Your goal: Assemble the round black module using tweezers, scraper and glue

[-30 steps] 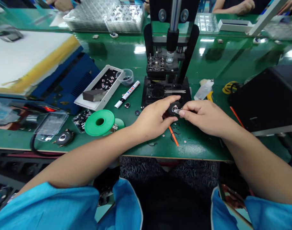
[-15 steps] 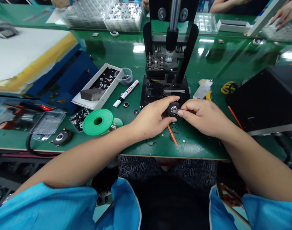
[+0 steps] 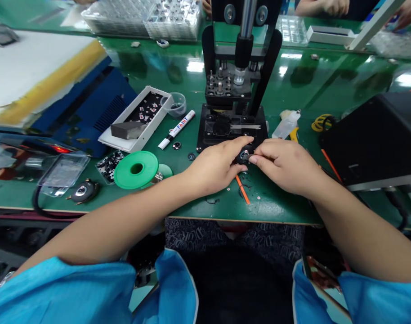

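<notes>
My left hand (image 3: 216,168) is closed around a small round black part (image 3: 243,155), its thumb and index finger gripping the rim. A pale ring with a reddish dot shows at the centre of that part. From the other side, my right hand (image 3: 286,164) pinches a thin flat metal piece (image 3: 249,157) whose end touches the part's face. Most of the metal piece is hidden in the fingers. Just below lies an orange stick (image 3: 242,189) among dark scraps on the green bench (image 3: 279,209).
A black press (image 3: 232,90) stands directly behind my hands. On the left are a green spool (image 3: 124,170), a paint marker (image 3: 176,129), a white tray (image 3: 136,143) and a round dark device (image 3: 85,191). A black box (image 3: 374,139) sits right, near a small bottle (image 3: 286,125). Other people's hands (image 3: 337,6) appear across the bench.
The view has shifted slightly. Both hands keep their hold on the round black part and the metal piece, with only a slight change in the part's tilt.
</notes>
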Motion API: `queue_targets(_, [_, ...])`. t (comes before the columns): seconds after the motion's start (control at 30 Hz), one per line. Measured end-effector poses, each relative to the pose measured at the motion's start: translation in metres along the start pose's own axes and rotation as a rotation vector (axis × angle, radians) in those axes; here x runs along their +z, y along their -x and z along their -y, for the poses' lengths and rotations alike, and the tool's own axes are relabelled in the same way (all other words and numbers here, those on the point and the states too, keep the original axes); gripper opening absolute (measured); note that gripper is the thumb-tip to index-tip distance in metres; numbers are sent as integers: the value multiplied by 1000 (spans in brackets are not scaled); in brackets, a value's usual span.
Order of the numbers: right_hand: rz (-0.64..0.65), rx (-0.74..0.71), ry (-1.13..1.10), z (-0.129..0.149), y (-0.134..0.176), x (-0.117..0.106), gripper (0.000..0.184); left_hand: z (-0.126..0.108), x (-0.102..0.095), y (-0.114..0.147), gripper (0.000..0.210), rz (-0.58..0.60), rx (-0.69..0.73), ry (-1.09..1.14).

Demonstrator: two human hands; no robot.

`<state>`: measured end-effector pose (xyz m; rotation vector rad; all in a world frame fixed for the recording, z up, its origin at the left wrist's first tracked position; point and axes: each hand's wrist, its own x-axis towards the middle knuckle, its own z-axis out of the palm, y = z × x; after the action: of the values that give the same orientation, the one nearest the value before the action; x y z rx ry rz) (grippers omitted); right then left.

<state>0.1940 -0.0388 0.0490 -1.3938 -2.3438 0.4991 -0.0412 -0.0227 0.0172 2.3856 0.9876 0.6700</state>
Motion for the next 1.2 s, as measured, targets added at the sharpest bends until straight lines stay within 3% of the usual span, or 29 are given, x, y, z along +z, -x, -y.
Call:
queue_targets(0.33, [45, 101, -181, 5, -1, -9, 32, -2, 1, 1, 68, -36, 45, 22])
queue_targets(0.47, [15, 69, -194, 3, -1, -7, 29, -1, 1, 1, 67, -42, 45, 29])
queue_targets(0.7, [-19, -46, -101, -3, 1, -3, 29, -2, 2, 1, 67, -1, 7, -23])
queue_targets(1.2, [44, 1, 156, 6, 3, 0, 27, -7, 4, 0, 69, 23, -85, -119])
